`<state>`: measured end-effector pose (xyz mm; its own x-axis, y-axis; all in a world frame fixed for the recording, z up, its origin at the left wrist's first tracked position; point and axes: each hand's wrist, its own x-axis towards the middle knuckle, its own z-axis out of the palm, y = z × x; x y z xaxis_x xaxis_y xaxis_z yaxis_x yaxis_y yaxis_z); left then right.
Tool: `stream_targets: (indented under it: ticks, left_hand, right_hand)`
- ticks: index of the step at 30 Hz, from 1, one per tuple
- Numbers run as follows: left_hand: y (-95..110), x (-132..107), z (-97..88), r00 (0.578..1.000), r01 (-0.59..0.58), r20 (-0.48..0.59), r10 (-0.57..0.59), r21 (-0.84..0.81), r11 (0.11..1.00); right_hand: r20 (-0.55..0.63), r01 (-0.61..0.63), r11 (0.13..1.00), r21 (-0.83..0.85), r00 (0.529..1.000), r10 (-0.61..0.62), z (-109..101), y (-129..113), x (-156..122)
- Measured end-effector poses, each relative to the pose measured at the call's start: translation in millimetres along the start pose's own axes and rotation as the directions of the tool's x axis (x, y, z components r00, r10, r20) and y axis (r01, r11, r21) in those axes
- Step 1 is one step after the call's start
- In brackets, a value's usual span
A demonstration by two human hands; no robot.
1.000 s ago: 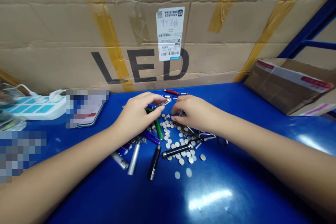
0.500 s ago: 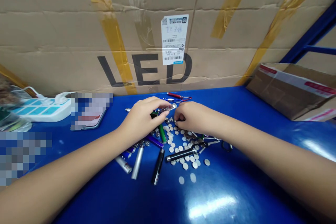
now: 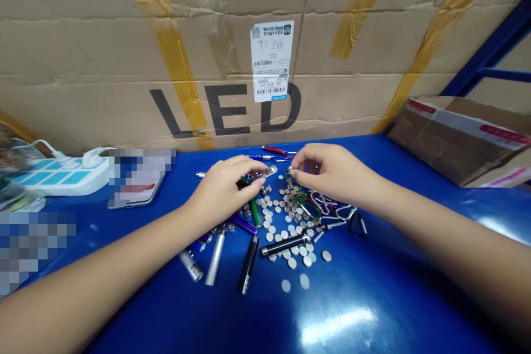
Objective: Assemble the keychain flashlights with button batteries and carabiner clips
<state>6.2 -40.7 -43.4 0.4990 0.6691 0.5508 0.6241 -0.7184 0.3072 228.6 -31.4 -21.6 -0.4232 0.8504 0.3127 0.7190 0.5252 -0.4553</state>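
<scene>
My left hand [image 3: 230, 185] pinches a slim silver-and-clear piece [image 3: 269, 172] between thumb and fingers; a shiny round end sticks out to the right. A small round button cell [image 3: 290, 168] sits between the thumb and index fingertip of my right hand [image 3: 332, 166], just above the table. Many loose button cells [image 3: 292, 263] are spread below and between the hands. Small metal penlight tubes lie around: a green tube [image 3: 254, 213], a purple tube [image 3: 244, 224], a silver tube [image 3: 216, 259] and black tubes [image 3: 248, 265]. Carabiner clips [image 3: 321, 203] lie below my right hand.
The blue table [image 3: 373, 287] backs onto a large cardboard box [image 3: 340, 94] marked LED. At left stand a white power strip [image 3: 78, 180] with plugs and a phone [image 3: 139, 188]. An open carton [image 3: 452, 144] stands at right. Red and blue penlights [image 3: 274, 150] lie at the back.
My right hand has lifted from among the button cells and moved slightly right and back, now with a cell at its fingertips, uncovering the clips. My left hand has barely moved.
</scene>
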Motion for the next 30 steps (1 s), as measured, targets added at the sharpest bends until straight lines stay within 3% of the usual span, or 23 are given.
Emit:
stream_targets:
  ticks: [3, 6, 11, 20, 23, 25, 27, 30]
  left_hand:
    - [0.8, -1.6, 1.5, 1.000, 0.024, 0.009, -0.024, -0.038, 0.999]
    - [2.2, -2.9, 3.1, 0.999, 0.031, 0.032, -0.028, -0.089, 0.996]
    - [4.2, -2.5, 4.1, 0.997, 0.062, 0.048, -0.056, -0.129, 0.990]
    - [5.7, -2.9, 4.9, 0.996, 0.086, 0.045, -0.079, -0.189, 0.978]
    - [3.9, -2.6, 4.4, 0.996, 0.082, 0.034, -0.077, -0.185, 0.979]
    - [2.5, -2.3, 3.9, 0.997, 0.075, 0.020, -0.072, -0.164, 0.984]
    - [1.5, -1.9, 3.5, 0.998, 0.069, 0.005, -0.069, -0.130, 0.989]
    - [0.7, -1.6, 3.6, 0.997, 0.076, -0.006, -0.077, -0.096, 0.993]
  right_hand:
    - [-0.139, 0.092, 0.994, -0.055, 0.985, -0.099, -1.4, 0.2, -5.2]
    - [-0.183, 0.188, 0.967, -0.173, 0.958, -0.219, 2.1, -4.0, -7.8]
    - [-0.121, 0.295, 0.882, -0.368, 0.925, -0.360, 6.4, -8.2, -10.6]
    - [-0.071, 0.353, 0.764, -0.541, 0.886, -0.459, 8.9, -12.1, -14.0]
    - [-0.133, 0.350, 0.833, -0.429, 0.887, -0.442, 7.4, -9.7, -11.9]
    - [-0.167, 0.304, 0.908, -0.288, 0.918, -0.361, 4.5, -5.5, -9.6]
    - [-0.127, 0.239, 0.952, -0.191, 0.956, -0.265, 1.9, 0.9, -7.4]
    - [0.016, 0.198, 0.958, -0.206, 0.980, -0.199, 2.8, 11.2, -5.4]
